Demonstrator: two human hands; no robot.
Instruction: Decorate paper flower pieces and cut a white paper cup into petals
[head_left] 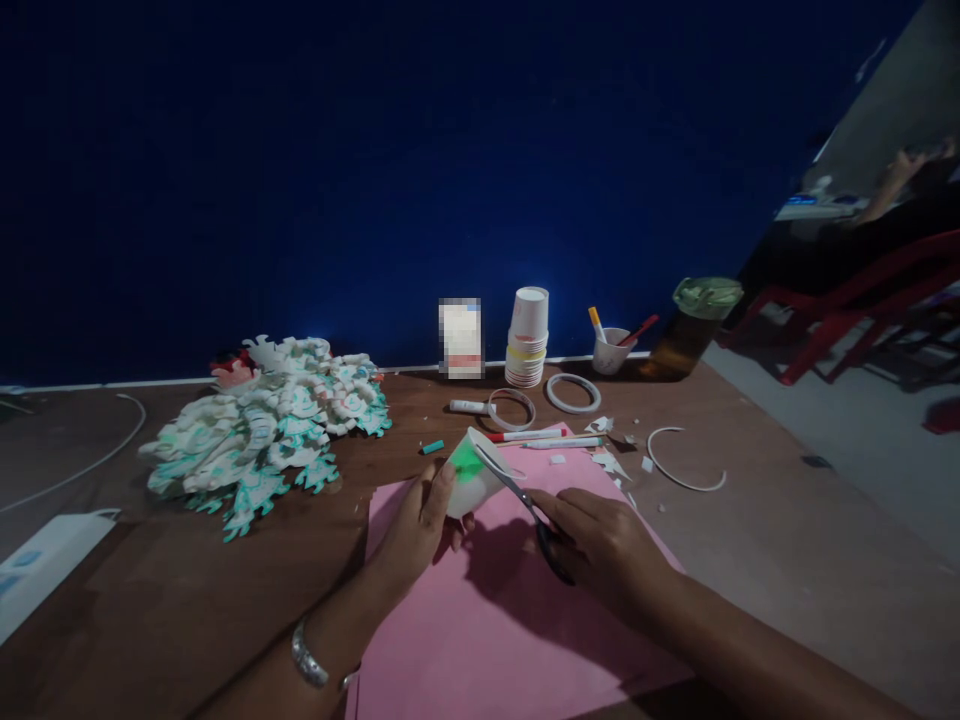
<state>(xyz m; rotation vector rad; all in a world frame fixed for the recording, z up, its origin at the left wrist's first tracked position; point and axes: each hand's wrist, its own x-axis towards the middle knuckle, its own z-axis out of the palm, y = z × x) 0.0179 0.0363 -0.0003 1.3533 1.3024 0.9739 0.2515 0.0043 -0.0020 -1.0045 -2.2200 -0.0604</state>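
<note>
My left hand [429,510] is wrapped round a white paper cup [474,490] with a green patch on its side, tilted with its rim up. In my right hand [600,535] is a pair of scissors [538,515] with dark handles. The blades lie at the rim of the cup, one of them along its near side; I cannot tell how far they are apart. Both hands are above a stack of pink paper [480,620]. Some of my right fingers are hidden behind the scissors' handles.
A heap of cut paper cups [285,425] with teal markings lies left. Behind stand stacked paper cups [527,340] and a cup of pens [613,350]. Cut rings [574,393], markers [525,435] and paper scraps [611,465] lie nearby. A power strip [52,570] is at far left.
</note>
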